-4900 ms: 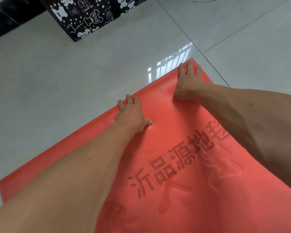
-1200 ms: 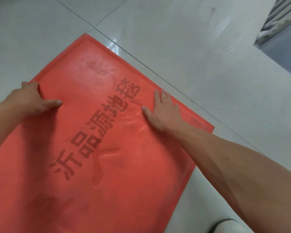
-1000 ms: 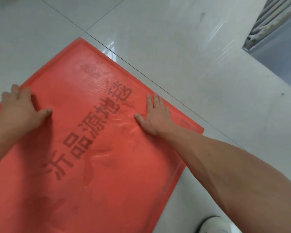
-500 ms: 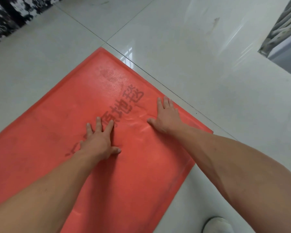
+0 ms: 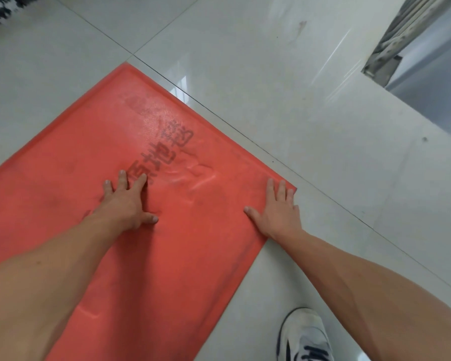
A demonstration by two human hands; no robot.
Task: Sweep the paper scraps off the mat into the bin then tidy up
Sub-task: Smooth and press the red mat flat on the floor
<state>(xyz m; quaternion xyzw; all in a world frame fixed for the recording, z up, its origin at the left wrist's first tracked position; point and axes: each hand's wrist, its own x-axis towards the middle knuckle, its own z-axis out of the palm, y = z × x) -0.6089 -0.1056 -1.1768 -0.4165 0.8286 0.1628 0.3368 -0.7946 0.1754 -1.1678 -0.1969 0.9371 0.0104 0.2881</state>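
Head view: both hands lie flat with fingers straight, gripping nothing. The left hand (image 5: pixel 126 201) is on the printed lettering mid-mat, the right hand (image 5: pixel 277 209) at its right-hand corner. The red mat (image 5: pixel 63 178) lies on the tiled floor (image 5: pixel 271 87), spreading leftward and back toward the person. Its length seems to follow the lettering. It is glossy, raised-rimmed, rippled between the hands — no scraps visible.

Flat red rubbery floor mat (image 5: pixel 94 157), raised rim, dark printed characters, lying on glossy pale tiled floor (image 5: pixel 284 82). Left hand (image 5: pixel 126 201) pressed flat mid-mat, fingers spread. Right hand (image 5: pixel 277 212) flat at the mat's right corner. White sneaker with dark stripes (image 5: pixel 306 337) just beside the mat's edge.
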